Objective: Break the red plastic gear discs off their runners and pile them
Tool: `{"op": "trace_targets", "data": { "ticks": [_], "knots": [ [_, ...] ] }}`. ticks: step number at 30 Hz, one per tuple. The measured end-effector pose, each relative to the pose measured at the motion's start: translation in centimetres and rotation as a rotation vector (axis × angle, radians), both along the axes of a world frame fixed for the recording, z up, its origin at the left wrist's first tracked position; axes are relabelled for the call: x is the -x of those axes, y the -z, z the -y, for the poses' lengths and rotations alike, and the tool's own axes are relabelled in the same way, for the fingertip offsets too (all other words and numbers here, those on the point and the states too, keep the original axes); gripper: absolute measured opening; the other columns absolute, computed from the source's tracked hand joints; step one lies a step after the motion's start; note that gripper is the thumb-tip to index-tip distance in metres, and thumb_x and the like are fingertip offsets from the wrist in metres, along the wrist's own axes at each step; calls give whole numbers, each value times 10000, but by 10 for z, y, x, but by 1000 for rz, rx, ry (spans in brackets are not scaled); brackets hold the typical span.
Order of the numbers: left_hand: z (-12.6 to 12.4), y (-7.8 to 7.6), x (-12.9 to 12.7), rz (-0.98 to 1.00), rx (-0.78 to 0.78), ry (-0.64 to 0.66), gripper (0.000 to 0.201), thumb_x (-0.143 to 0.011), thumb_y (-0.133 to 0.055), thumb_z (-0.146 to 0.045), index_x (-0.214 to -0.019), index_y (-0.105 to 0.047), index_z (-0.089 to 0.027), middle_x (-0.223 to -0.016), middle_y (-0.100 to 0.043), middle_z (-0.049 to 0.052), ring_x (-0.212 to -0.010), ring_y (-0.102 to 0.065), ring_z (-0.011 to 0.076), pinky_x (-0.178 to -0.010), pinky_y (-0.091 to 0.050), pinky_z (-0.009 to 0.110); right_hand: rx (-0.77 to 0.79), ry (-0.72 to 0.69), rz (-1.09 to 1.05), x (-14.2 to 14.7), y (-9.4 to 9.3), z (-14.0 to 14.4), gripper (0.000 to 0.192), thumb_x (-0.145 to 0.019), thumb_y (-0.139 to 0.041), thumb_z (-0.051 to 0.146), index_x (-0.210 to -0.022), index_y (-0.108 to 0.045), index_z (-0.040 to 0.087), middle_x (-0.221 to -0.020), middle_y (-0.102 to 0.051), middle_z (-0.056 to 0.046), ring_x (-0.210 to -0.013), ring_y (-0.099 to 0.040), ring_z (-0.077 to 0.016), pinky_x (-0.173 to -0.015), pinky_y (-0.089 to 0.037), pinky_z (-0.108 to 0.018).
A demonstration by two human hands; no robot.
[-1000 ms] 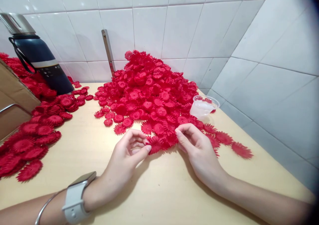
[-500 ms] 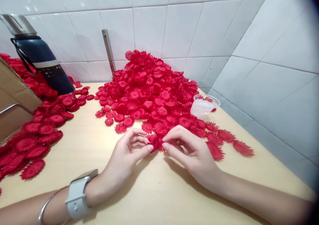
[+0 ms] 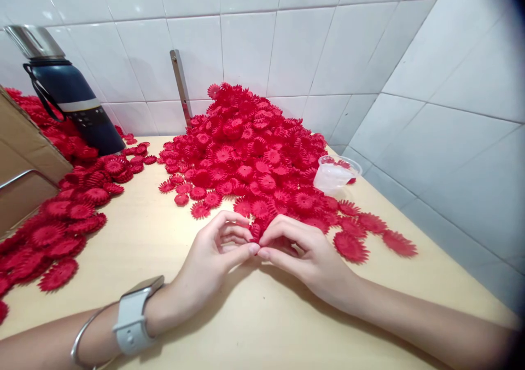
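Between my fingertips is a small red fringed paper-like flower piece [image 3: 255, 231], partly hidden by the fingers. My left hand [image 3: 223, 250] pinches it from the left, thumb against its lower edge. From the right, my right hand [image 3: 305, 252] grips the same piece with thumb and forefinger, the two thumbs nearly meeting. Just behind the hands rises a large heap of similar red fringed discs [image 3: 246, 151]. Several loose discs lie right of my right hand, one red disc [image 3: 351, 246] being closest. A pale watch and a thin bangle are on my left wrist.
A clear plastic cup [image 3: 334, 174] lies tipped at the heap's right edge. To the left are a cardboard box [image 3: 30, 151], more red discs [image 3: 61, 222] and a dark blue bottle [image 3: 84, 105]. A metal strip [image 3: 180, 83] stands against the tiled wall [image 3: 250, 47].
My right hand has moved left and slightly down, so the thumbs are now close together around the flower piece. The piece looks narrower and more covered by fingers.
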State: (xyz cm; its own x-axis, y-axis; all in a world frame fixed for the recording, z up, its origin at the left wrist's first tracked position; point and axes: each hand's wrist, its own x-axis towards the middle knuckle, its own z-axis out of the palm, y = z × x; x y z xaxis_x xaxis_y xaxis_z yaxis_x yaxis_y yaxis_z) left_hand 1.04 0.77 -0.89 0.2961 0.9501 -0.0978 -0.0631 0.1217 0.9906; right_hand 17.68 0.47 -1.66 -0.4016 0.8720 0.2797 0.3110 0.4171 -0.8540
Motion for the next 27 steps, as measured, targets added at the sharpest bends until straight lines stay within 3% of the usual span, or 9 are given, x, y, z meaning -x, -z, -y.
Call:
{"op": "trace_targets", "data": {
  "ticks": [8,15,21,23,27],
  "knots": [
    [1,-1,1,-30,-5,35,238,-667,-618,-76,-830,-480,-182,-708,-574,-38,-714,-562,94,-668,-470,216,33,30,14,-1,-1,3,101,-776,-499,110,-697,-538,161,-705,-541,-8,-648,-505,-118,-587,-389,-231],
    [-2,-1,2,-119,-8,-95,234,-635,-597,-67,-797,-461,-168,-697,-551,-30,-663,-533,91,-626,-448,213,160,401,-121,-1,0,-2,87,-715,-503,143,-634,-485,170,-583,-469,31,-524,-421,-100,-481,-347,-218],
    [-1,-3,0,-111,15,-135,229,-623,-620,-94,-765,-456,-167,-685,-534,-30,-646,-524,96,-610,-441,226,199,549,-234,-8,8,-9,75,-723,-519,195,-657,-488,177,-610,-479,22,-533,-429,-107,-462,-339,-219],
    [-1,-4,0,-118,27,-144,220,-617,-627,-91,-747,-466,-165,-669,-532,-33,-629,-519,92,-598,-434,220,206,570,-267,-9,10,-11,86,-744,-525,230,-683,-493,179,-627,-486,13,-550,-444,-116,-464,-346,-223],
    [0,-4,0,-90,36,-137,222,-636,-644,-131,-777,-477,-171,-701,-561,-22,-658,-551,109,-632,-452,245,147,483,-240,-6,7,-8,124,-755,-564,290,-735,-499,186,-694,-509,-2,-616,-477,-129,-537,-394,-241]
  ]
}}
